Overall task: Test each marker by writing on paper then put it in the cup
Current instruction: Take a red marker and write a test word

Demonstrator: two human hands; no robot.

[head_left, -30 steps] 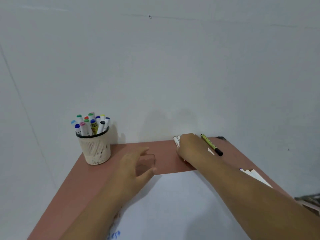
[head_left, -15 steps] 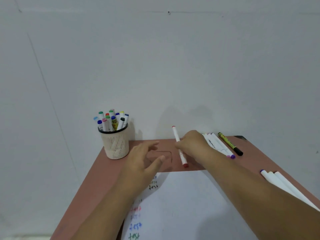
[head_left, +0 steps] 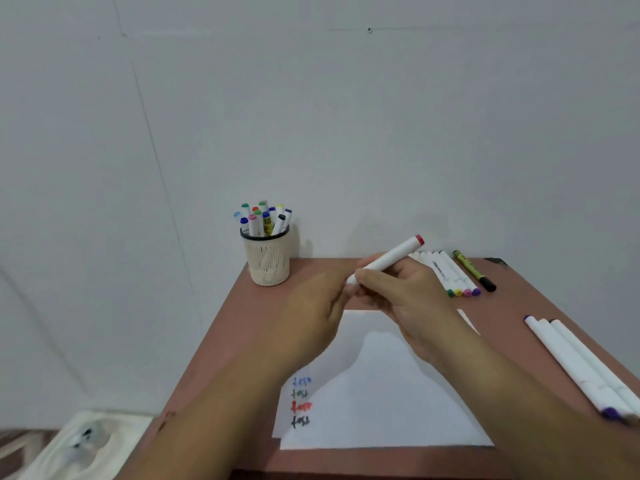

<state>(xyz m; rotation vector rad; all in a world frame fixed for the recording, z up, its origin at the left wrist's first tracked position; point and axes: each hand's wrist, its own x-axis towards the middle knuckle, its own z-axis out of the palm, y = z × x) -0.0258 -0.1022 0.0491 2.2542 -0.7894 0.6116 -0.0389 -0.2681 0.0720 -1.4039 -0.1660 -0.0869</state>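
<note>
A plain grey-white wall (head_left: 346, 116) fills the upper view, crossed by faint seams and marked by one small dark spot (head_left: 369, 29). A reddish-brown tabletop (head_left: 221, 341) abuts the wall. At lower left lies a blurred pale object (head_left: 83, 445). Lighting is even and diffuse.

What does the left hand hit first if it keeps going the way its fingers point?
Probably the near end of the red-capped marker gripped by the right hand. The left hand points up and right at it; whether they already touch is blurred.
</note>
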